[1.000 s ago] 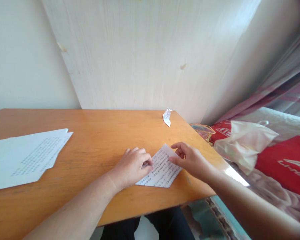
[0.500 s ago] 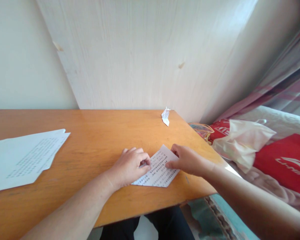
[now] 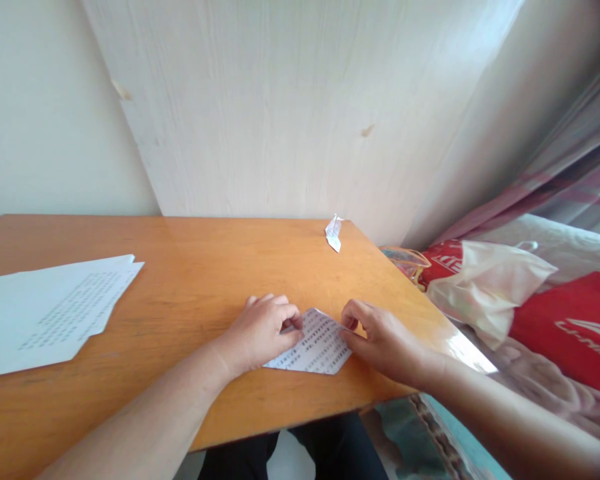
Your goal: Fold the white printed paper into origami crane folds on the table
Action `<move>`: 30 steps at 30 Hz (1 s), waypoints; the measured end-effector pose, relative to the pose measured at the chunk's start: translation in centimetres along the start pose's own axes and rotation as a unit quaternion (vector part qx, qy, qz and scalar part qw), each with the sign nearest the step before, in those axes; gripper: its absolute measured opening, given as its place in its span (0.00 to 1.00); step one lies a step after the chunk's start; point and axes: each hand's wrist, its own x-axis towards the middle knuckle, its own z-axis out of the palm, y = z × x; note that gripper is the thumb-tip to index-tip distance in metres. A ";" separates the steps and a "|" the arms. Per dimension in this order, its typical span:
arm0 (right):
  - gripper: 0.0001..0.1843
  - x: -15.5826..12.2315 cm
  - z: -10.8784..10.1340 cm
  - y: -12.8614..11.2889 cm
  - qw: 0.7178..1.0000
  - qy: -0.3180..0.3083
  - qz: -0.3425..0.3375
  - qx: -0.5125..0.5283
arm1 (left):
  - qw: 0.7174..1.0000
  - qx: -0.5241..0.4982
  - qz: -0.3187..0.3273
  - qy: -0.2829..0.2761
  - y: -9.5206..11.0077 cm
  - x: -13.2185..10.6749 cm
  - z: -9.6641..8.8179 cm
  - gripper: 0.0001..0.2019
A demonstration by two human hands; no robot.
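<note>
- Left hand lies knuckles-up on the printed paper, its fingers curled so the tips bear on the sheet's left part. Whether the thumb grips the edge or the hand only presses cannot be told.
- Right hand meets the paper's right corner, with thumb and forefinger closed together on that corner in a pinch.
- Printed paper is a small folded piece covered in lines of text. It lies flat near the front edge of the orange wooden table, between the 2 hands and touching both.
- Loose printed sheets lie well apart at the table's left side.
- 1 small folded paper figure stands at the far right corner of the table, near the pale wooden board leaning behind it.
- Beside the table on the right lie a translucent plastic bag and a red bag with white lettering.
</note>
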 end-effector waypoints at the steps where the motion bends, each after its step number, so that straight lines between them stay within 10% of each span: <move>1: 0.08 -0.2 0.0 -0.1 1.000 0.001 -0.009 0.002 | 1.000 -0.001 -0.002 -0.001 0.0 0.0 0.0 0.06; 30: 0.12 -3.3 1.1 -1.1 0.981 0.019 -0.140 -0.135 | 0.998 -0.047 -0.020 0.029 0.0 -0.3 -0.3 0.08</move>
